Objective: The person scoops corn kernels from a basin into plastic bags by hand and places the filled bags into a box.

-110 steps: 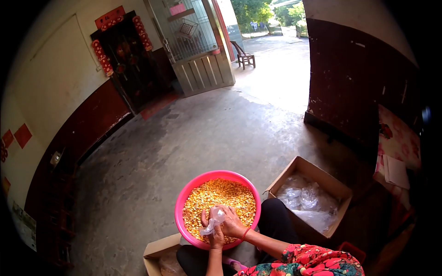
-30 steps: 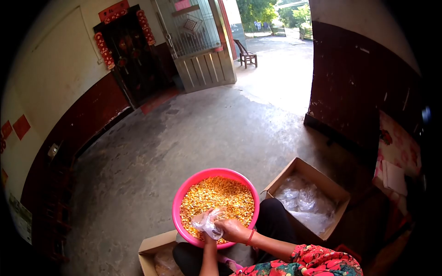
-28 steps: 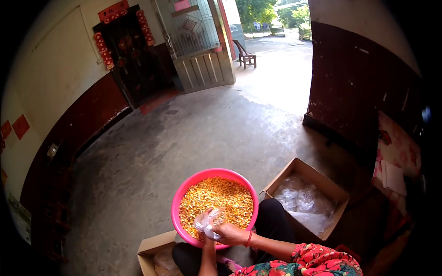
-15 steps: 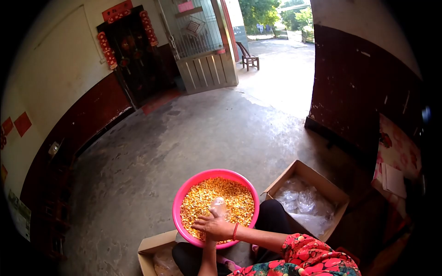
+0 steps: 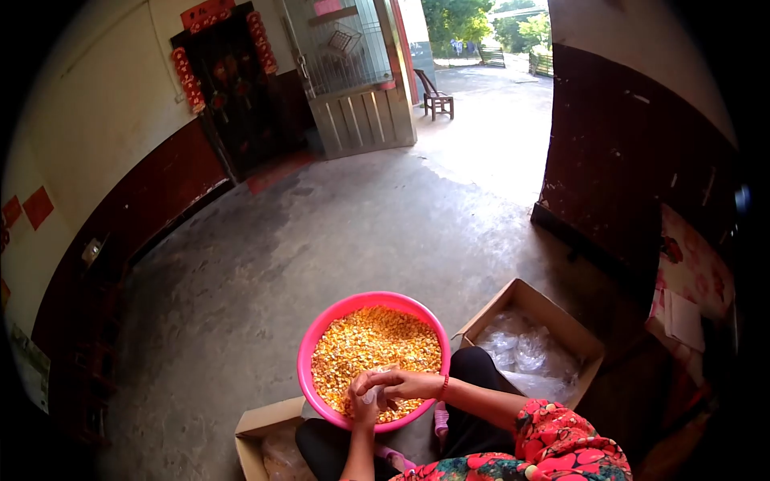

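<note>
A pink plastic basin full of yellow corn kernels stands on the floor between my knees. Over its near part, both hands meet around a small clear plastic bag. My left hand is closed around the bag from the left. From the right, my right hand, below a red bead bracelet, reaches across with its bent fingers on the bag's upper part. The fingers hide much of the bag, and what it contains is hard to make out.
To the right, a cardboard box holds several clear plastic bags. Another cardboard box, with plastic inside, is by my left knee. A cloth-covered table stands at the far right. Beyond the open door is a wooden chair.
The bag stood upright above my hands; now it is lower and mostly covered by fingers. My left hand has come into view from behind the right, which has shifted right.
</note>
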`<action>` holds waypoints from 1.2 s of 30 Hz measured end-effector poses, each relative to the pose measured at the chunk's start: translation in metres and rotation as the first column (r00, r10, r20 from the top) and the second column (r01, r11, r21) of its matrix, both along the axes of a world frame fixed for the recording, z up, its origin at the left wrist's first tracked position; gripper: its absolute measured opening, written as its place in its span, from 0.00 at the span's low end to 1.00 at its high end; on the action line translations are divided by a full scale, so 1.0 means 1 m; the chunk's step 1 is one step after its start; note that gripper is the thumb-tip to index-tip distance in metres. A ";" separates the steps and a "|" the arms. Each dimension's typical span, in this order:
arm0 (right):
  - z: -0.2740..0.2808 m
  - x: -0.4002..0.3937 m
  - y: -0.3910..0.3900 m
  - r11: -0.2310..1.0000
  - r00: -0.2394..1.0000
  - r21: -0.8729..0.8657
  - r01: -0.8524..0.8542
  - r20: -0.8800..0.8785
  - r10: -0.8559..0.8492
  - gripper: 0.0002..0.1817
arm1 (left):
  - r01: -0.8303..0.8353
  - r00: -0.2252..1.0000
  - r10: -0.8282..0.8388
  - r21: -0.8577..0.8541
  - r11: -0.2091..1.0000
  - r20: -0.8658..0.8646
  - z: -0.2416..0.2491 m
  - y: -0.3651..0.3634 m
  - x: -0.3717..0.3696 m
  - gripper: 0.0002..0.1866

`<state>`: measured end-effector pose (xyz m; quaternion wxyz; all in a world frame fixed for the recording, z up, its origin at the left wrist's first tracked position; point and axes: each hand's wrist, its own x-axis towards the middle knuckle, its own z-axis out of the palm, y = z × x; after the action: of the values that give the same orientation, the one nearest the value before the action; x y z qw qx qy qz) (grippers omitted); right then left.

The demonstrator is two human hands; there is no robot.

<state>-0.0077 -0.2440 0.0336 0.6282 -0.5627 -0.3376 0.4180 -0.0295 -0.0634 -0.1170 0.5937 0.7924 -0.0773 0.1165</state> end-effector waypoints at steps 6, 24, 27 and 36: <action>-0.015 0.004 0.022 0.941 0.798 -0.032 0.336 0.540 -0.267 0.38 | -0.168 0.970 0.073 0.426 0.889 0.230 0.002 -0.002 0.007 0.09; 0.046 0.013 -0.015 0.809 0.892 0.388 0.442 -0.284 -0.351 0.41 | -0.360 0.930 0.365 0.077 0.930 -0.054 0.045 -0.024 -0.008 0.14; 0.041 0.009 -0.011 0.944 0.972 0.236 0.233 -0.034 -0.231 0.36 | -0.361 0.930 0.361 0.019 0.932 -0.061 0.040 -0.027 -0.006 0.18; 0.000 0.004 0.024 0.875 0.473 -0.253 0.413 0.880 0.031 0.28 | -0.074 0.984 0.131 0.391 0.917 -0.120 0.041 -0.010 -0.010 0.13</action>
<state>-0.0033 -0.2196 0.0340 0.2750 -0.8540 -0.4365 0.0677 -0.0397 -0.0735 -0.0761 0.4236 0.9028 -0.0141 0.0726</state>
